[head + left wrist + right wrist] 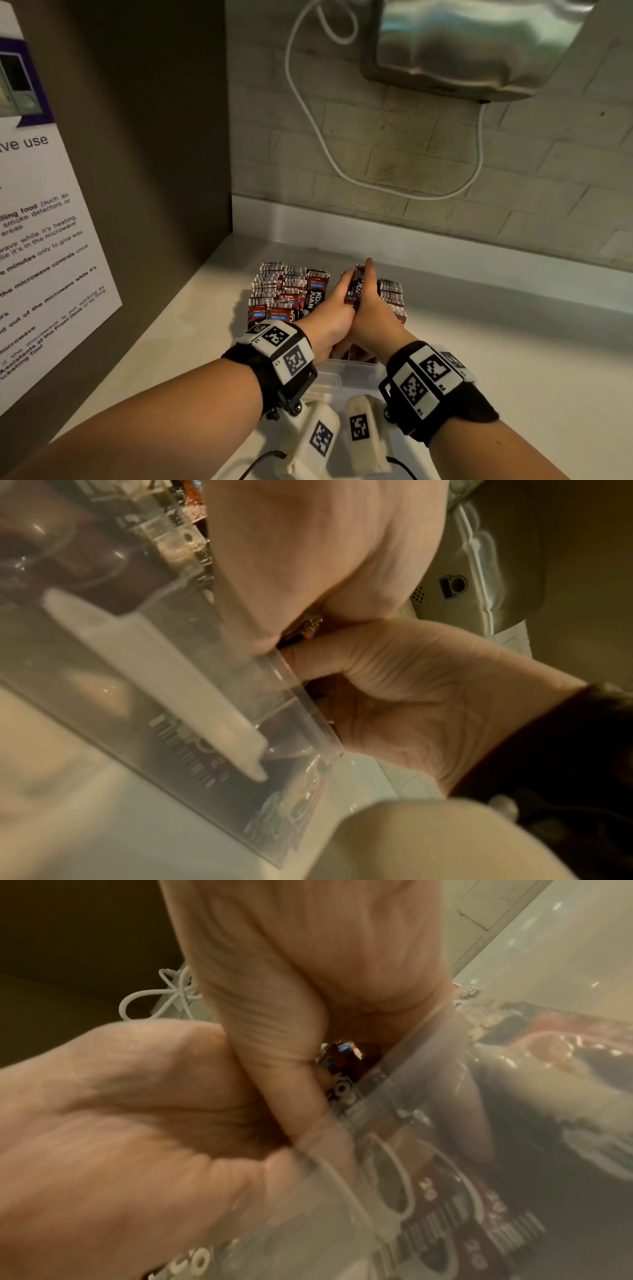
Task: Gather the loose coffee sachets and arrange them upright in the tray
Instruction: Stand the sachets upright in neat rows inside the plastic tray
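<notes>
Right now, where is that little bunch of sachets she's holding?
In the head view, the bunch is pressed between both hands, above the tray's middle, between the left and right rows.

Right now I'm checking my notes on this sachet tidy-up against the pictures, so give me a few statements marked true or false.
1. Both hands, left hand and right hand, press a bundle of sachets between them. True.
2. The tray is opaque black. False: it is clear plastic.
3. Sachets already stand in rows to the left of the hands. True.
4. A white cable hangs on the brick wall. True.
5. The left hand rests idle on the counter. False: it holds the bundle.
</notes>
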Demonstrator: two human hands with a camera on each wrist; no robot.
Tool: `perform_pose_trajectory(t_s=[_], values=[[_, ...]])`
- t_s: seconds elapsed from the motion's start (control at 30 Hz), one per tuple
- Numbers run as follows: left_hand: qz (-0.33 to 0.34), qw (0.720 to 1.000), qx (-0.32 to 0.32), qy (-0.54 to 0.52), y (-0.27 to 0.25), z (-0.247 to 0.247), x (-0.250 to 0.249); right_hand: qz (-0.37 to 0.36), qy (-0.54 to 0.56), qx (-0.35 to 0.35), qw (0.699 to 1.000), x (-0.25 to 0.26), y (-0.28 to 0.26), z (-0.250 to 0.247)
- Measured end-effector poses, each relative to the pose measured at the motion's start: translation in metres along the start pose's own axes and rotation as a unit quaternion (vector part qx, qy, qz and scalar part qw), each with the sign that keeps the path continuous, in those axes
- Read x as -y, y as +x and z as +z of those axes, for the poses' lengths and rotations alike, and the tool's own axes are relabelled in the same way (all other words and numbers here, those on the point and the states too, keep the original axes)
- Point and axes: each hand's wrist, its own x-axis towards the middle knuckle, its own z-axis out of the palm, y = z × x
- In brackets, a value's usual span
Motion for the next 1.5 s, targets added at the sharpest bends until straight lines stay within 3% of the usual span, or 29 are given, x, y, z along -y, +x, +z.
perform_pose_trajectory(t_s=[0.53, 0.63, 1.03, 1.33, 1.5], values=[[-0.017, 0.998, -0.042, 0.046, 0.0, 0.001, -0.004, -0.028, 0.083, 0.017, 0.996, -0.01, 0.0, 0.008], [-0.007, 0.998, -0.039, 0.049, 0.0, 0.001, -0.003, -0.043, 0.085, -0.021, 0.995, -0.011, -0.003, 0.008], [-0.012, 0.998, -0.043, 0.055, -0.002, 0.004, -0.001, -0.035, 0.069, 0.007, 0.997, -0.016, -0.001, 0.012], [0.016, 0.995, -0.027, -0.092, -0.014, 0.005, -0.011, -0.023, 0.106, 0.003, 0.994, -0.021, 0.005, 0.011], [-0.001, 0.995, -0.033, -0.098, -0.011, 0.005, -0.008, -0.022, 0.08, 0.002, 0.997, -0.021, -0.002, 0.008]])
